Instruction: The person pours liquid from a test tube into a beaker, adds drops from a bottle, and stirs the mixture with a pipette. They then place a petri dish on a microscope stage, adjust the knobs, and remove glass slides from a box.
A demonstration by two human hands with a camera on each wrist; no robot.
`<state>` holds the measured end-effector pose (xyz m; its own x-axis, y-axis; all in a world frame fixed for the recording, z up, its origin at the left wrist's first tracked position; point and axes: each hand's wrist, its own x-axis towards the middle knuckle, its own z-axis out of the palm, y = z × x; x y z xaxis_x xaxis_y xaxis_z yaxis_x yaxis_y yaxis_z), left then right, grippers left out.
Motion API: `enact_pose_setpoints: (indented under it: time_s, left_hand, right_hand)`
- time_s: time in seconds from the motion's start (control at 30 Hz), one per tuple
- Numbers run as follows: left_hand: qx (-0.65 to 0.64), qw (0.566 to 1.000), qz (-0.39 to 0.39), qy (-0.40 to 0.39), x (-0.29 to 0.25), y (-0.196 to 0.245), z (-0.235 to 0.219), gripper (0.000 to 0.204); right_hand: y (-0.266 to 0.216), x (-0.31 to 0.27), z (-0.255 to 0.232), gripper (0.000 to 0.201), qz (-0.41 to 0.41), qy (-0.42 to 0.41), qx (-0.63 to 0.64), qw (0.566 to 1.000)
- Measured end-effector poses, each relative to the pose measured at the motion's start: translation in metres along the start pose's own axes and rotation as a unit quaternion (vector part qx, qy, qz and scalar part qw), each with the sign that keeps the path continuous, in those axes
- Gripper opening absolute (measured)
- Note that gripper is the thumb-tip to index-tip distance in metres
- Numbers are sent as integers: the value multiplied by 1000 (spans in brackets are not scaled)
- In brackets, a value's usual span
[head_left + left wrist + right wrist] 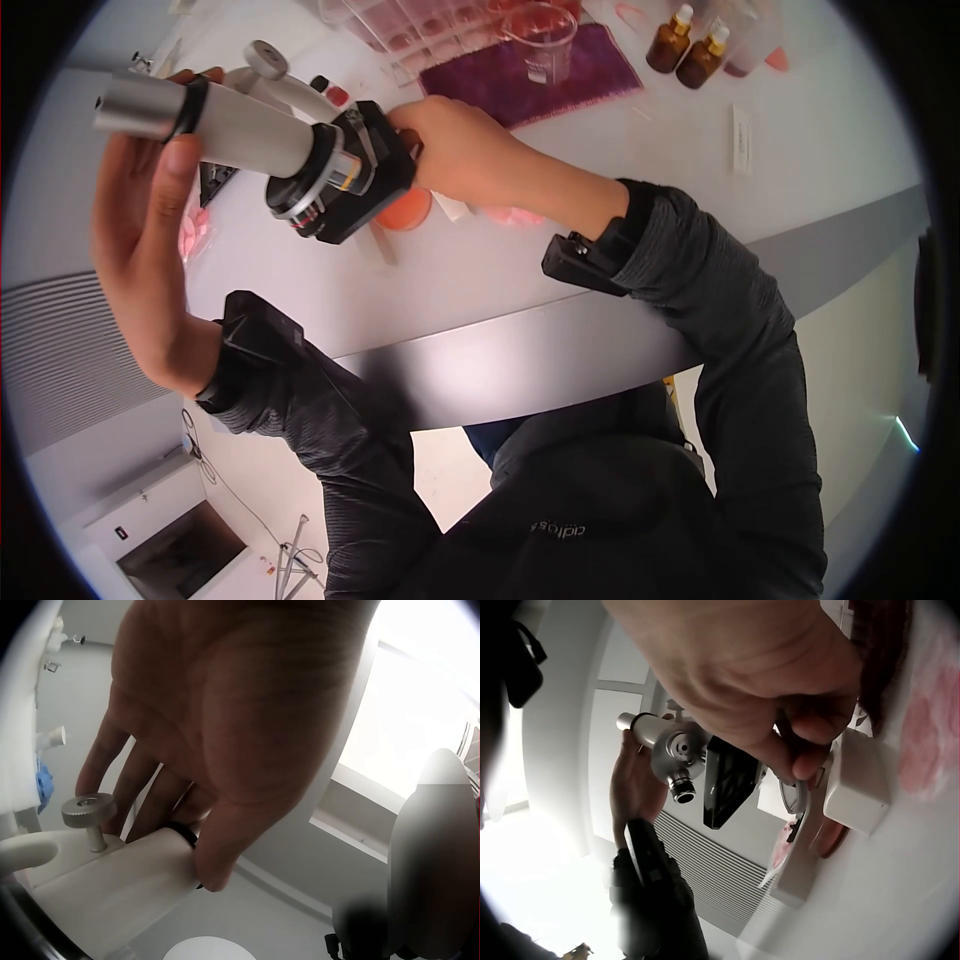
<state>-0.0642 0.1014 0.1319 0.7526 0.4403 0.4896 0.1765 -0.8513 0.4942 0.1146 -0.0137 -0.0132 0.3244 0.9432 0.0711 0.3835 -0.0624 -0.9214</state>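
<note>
A white microscope (pixel 250 135) with a black stage (pixel 350 205) stands at the table's left side. My left hand (pixel 140 230) holds its eyepiece tube at the black ring (pixel 182 832), thumb on one side and fingers on the other. Beside that tube a grey knurled screw (pixel 88 811) stands out from the arm. My right hand (pixel 460 150) reaches in beside the stage. In the right wrist view its fingers (pixel 810 761) are curled against the microscope under the stage, close by the round mirror (pixel 791 796); I cannot tell which part they grip. An objective (pixel 682 791) points down over the stage.
A beaker (pixel 541 50) stands on a purple cloth (pixel 610 75) beyond my right hand, near a clear rack (pixel 400 35). Two amber dropper bottles (pixel 687 50) and a small white strip (pixel 741 140) are farther right. Near the microscope are an orange disc (pixel 408 212) and a red-labelled vial (pixel 336 95).
</note>
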Motion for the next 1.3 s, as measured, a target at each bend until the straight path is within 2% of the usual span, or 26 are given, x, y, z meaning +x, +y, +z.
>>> enact_pose_setpoints:
  time_s: [0.13, 0.17, 0.3, 0.4, 0.8, 1.0, 1.1, 1.17, 1.3]
  left_hand:
    - [-9, 1000, 8, 0, 0, 2, 1, 45]
    - [8, 999, 35, -11, 1, -12, -5, 45]
    - [14, 998, 50, 40, 2, -13, -3, 44]
    - [12, 998, 55, 38, 3, -13, -3, 43]
    - [4, 997, 64, 29, 3, -15, -6, 45]
    - [17, 997, 63, 28, 3, -10, -5, 45]
    - [19, 998, 55, 4, 3, -10, -8, 46]
    - [27, 998, 44, -32, 4, -15, -15, 47]
    - [6, 999, 38, -20, 2, -13, -12, 46]
  right_hand:
    - [1, 0, 1, 30, 2, -4, -18, 1000]
    - [4, 2, 2, 30, -9, 3, -19, 1000]
    - [3, 1, 2, 31, -34, 21, -41, 998]
    - [-5, -3, -3, 30, 3, -16, -57, 998]
    - [-12, -6, -4, 23, 22, -28, -94, 995]
    - [-7, -8, -2, 24, 1, -3, 6, 1000]
    - [-4, -7, 1, 22, -38, 35, 32, 998]
    - [-5, -8, 1, 27, -22, 31, 33, 999]
    - [-5, -7, 1, 35, 2, 18, 44, 999]
